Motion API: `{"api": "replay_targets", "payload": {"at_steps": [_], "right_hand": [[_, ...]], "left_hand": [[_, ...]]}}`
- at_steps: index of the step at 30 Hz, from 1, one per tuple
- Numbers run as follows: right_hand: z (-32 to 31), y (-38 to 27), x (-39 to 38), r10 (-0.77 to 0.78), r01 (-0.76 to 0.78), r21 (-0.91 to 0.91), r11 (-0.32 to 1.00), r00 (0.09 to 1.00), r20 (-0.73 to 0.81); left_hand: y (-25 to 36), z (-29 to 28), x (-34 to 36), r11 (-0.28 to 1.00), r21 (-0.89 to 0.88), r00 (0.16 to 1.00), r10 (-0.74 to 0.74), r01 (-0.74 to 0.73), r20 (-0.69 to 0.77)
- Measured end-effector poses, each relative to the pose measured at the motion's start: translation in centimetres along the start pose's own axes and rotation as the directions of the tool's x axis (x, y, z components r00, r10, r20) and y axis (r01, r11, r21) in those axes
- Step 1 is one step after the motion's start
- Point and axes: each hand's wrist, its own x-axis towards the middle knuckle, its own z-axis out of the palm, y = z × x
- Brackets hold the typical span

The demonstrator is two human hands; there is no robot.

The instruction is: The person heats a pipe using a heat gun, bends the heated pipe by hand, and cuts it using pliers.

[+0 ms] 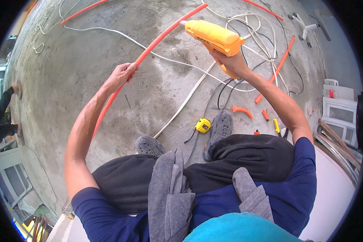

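Note:
My left hand (123, 76) is closed around a long orange plastic pipe (159, 38), which slants from beside my left knee up to the far middle. A yellow heat gun (213, 35) is in my right hand (233, 63), fingers wrapped round its handle. Its metal nozzle points left at the pipe's upper part, close to the surface; whether they touch I cannot tell. The gun's dark cord trails down toward the floor. Near my right shoe lie a yellow tape measure (203, 125) and an orange-handled hand tool (242, 111).
White cable (266, 44) lies in loose loops at the far right. Another orange pipe (279, 69) rests beside it. White furniture (340, 111) stands at the right, with long strips (338, 151) near it. Another person's arm (4, 105) shows at the left edge.

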Motion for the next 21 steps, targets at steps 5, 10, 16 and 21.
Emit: {"api": "replay_targets", "payload": {"at_steps": [5,10,16,21], "right_hand": [[-0.8,0.1,0.6,0.029,-0.026,0.051,0.998,0.997,-0.071],[-2.1,-0.2,1.4,0.097,-0.092,0.068,0.993,0.992,-0.076],[-3.5,0.5,2.4,0.09,-0.082,0.083,0.993,0.991,-0.099],[-3.9,0.9,2.5,0.143,-0.133,0.112,0.985,0.986,-0.087]], "left_hand": [[0.1,0.1,-0.1,1.0,-0.015,1.0,-0.001,0.001,0.008],[0.4,0.3,-0.3,0.999,-0.032,1.0,0.003,-0.003,-0.003],[0.3,0.6,0.1,0.998,-0.051,0.998,-0.027,0.024,-0.049],[0.0,0.4,0.3,1.0,-0.027,1.0,-0.015,0.015,-0.002]]}}
